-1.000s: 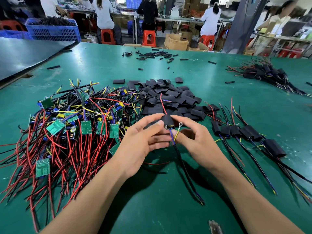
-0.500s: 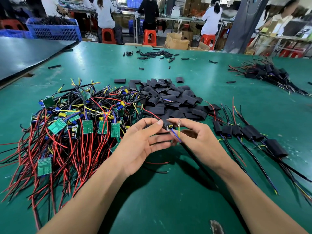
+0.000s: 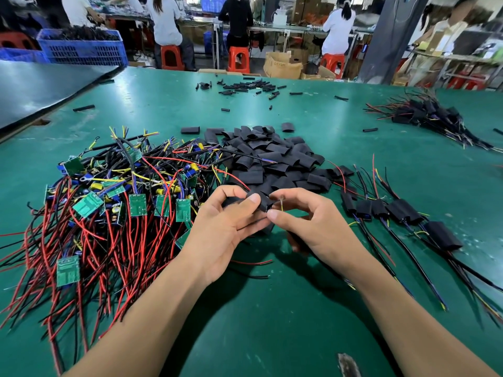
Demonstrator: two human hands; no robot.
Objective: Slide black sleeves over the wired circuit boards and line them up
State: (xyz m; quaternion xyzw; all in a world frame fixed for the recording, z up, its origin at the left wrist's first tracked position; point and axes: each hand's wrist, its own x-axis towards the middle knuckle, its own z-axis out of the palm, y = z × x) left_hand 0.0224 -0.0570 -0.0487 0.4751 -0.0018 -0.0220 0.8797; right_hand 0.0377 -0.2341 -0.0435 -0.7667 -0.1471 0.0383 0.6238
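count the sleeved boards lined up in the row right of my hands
5 in the row: first sleeved board, second, third, fourth, and fifth farthest right. Overlap may hide another.

place: electronics assembly workshop | green surface [image 3: 272, 322], heaped wired circuit boards [image 3: 137, 204], black sleeves [image 3: 266, 156] | workers [image 3: 166, 20] on red stools [image 3: 171, 57]

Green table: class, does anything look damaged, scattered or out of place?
A pale scuffed patch mars the green table near its front edge; black tube pieces lie strewn at the far side, away from the sleeve pile.
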